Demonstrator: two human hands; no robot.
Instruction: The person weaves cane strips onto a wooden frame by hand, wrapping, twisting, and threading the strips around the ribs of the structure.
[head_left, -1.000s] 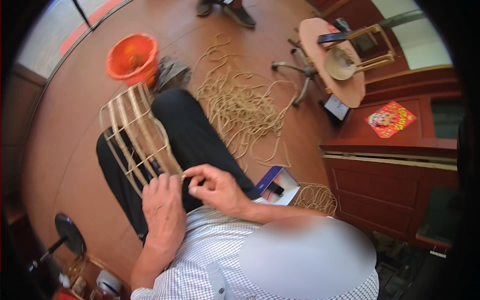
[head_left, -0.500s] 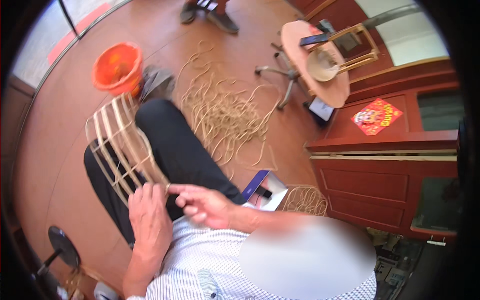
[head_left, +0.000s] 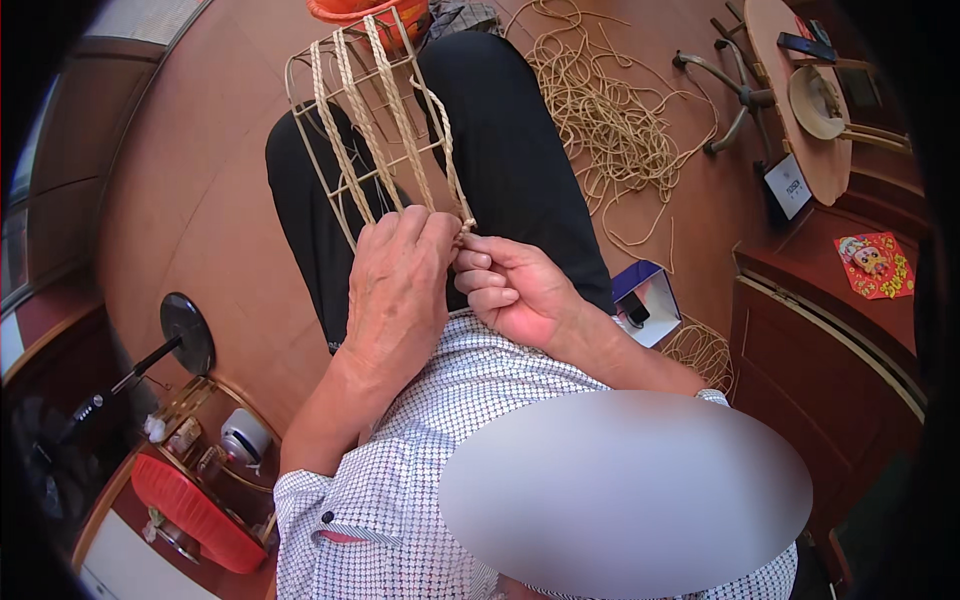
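Observation:
A slim openwork frame (head_left: pixel 352 181), with several tan braided cords (head_left: pixel 400 110) stretched lengthwise over it, lies across my dark-trousered legs. My left hand (head_left: pixel 398 280) is closed over its near end, the fingers curled under and partly hidden. Beside it, my right hand (head_left: pixel 520 292) pinches the cord at the near right corner, around a small knot-like bunch (head_left: pixel 465 228). The two hands' fingertips almost meet there. Exactly how the cord runs between the fingers is hidden.
Loose tan cord (head_left: pixel 625 135) is heaped on the floor beyond my right knee. An orange bucket (head_left: pixel 408 28) stands past the frame. At right are a blue-and-white box (head_left: pixel 655 305), a cord coil (head_left: pixel 700 355) and an oval wheeled table (head_left: pixel 832 170). A black round-based stand (head_left: pixel 187 335) lies left.
My view has turned, so hands and frame appear farther right and higher. My right index finger, stretched out before, is now bent in a pinch. Another person's shoes have left the view.

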